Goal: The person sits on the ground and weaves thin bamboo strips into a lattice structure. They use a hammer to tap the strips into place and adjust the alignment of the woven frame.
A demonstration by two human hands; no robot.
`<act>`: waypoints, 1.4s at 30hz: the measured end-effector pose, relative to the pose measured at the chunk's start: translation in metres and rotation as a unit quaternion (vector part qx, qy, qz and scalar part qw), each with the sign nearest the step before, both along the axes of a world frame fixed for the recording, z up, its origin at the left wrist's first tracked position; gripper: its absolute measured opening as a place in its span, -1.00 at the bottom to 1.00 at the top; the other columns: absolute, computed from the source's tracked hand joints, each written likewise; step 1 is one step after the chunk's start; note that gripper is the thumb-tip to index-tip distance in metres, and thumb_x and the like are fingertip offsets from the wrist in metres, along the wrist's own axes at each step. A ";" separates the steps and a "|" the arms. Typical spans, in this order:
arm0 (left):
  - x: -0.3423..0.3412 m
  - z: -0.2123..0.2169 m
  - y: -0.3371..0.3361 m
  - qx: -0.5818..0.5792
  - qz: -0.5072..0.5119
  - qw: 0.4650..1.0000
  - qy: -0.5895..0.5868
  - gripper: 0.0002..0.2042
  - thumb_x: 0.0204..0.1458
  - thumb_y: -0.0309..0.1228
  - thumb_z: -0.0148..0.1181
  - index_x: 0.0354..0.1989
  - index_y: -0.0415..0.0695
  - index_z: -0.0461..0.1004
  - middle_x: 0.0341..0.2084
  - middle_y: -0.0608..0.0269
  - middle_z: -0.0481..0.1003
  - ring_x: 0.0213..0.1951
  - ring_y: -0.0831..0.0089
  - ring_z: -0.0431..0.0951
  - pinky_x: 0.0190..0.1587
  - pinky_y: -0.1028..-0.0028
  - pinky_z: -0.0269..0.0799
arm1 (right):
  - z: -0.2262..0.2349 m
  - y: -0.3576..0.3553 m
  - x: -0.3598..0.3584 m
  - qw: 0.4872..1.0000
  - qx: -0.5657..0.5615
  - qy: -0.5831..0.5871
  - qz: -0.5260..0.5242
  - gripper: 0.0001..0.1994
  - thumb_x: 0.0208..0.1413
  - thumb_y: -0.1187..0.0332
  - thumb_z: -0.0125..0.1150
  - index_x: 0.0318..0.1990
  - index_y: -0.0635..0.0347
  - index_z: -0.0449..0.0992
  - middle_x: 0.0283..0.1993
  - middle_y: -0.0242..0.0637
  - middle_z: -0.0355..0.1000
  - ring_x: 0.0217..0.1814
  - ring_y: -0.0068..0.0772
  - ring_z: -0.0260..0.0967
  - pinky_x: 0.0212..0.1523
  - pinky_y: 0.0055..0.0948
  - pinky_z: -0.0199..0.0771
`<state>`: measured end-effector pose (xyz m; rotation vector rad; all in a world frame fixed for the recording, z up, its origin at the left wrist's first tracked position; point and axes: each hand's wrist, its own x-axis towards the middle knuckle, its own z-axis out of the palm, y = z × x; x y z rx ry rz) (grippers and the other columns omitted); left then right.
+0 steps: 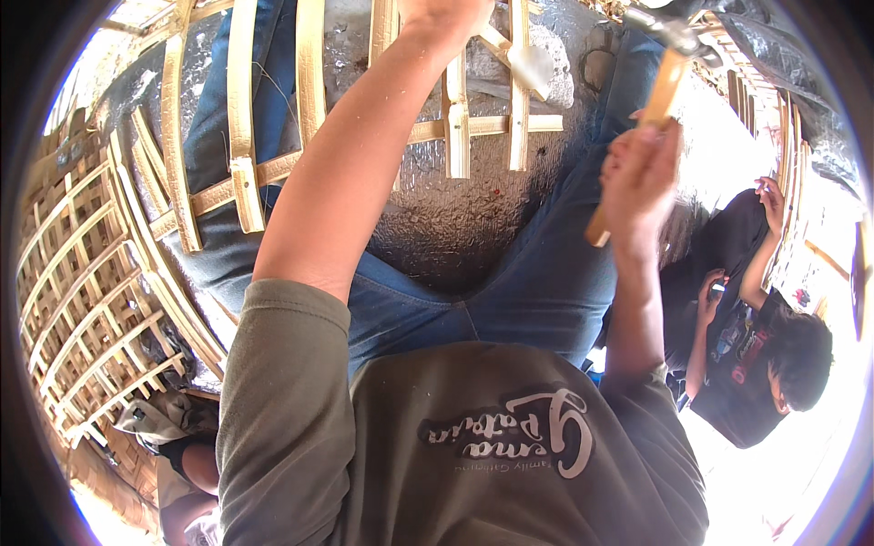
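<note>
A lattice of split bamboo slats (309,73) lies across my spread legs, its upright strips crossed by a long bamboo strip (537,124). My left hand (444,13) is at the top edge of the view, over the slats; its fingers are mostly cut off, so what they hold does not show. Beside it a short slanted bamboo piece (496,44) ends in a pale blur. At the right, my right hand (643,173) is closed round the wooden handle of a hammer (666,86), raised with its metal head up and away from the lattice.
A curved woven bamboo panel (77,300) stands at the left. A dark, worn surface (446,218) lies between my jeans-clad legs, with a grey stone (551,64) beyond. Another person (756,346) in dark clothes sits at the right; part of someone else (196,464) shows lower left.
</note>
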<state>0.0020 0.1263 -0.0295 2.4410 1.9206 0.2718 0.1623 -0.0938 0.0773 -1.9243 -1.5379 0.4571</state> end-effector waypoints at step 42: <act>0.003 0.015 -0.004 -0.068 -0.005 0.998 -0.017 -0.72 0.22 -0.22 0.12 -0.54 -0.04 0.46 -0.73 0.40 0.34 -0.68 0.58 0.22 -0.62 0.45 0.26 | -0.035 -0.012 -0.017 0.996 -0.059 -0.060 0.034 -0.86 0.43 0.37 -0.06 -0.06 0.23 0.39 -0.57 -0.17 0.47 -0.57 -0.46 0.50 -0.62 -0.38 0.41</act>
